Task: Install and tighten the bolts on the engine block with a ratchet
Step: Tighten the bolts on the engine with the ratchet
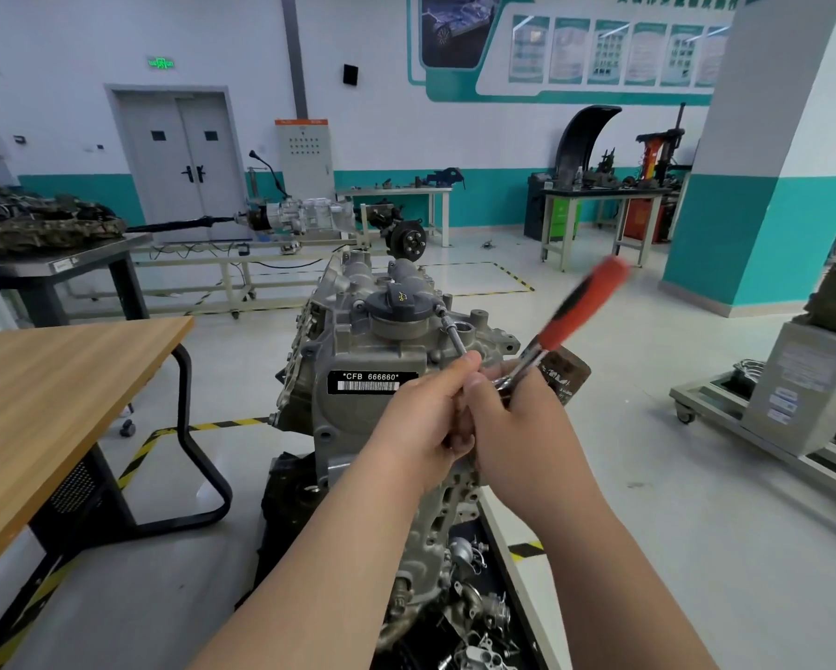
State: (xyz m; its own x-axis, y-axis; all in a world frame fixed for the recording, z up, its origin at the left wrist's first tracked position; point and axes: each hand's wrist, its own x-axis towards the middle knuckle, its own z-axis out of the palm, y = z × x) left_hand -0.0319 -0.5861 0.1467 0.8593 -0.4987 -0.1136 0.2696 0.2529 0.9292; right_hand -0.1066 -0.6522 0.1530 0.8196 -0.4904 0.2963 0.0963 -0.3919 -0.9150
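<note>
A grey engine block [353, 360] stands upright in front of me, with a black oil cap [396, 302] on top and a "CFB 666660" label on its face. A ratchet [575, 307] with a red and black handle points up and to the right; the handle is blurred. Its extension bar [454, 337] runs down-left to a bolt [439, 310] beside the oil cap. My left hand [425, 418] pinches the near end of the extension bar. Close against it, my right hand [517, 427] curls round the ratchet's head end.
A wooden table [53, 398] with a black tube frame stands to the left. Loose metal parts [479, 616] lie on a black tray below the engine. A trolley with another engine [803, 394] stands to the right, and workbenches line the far wall.
</note>
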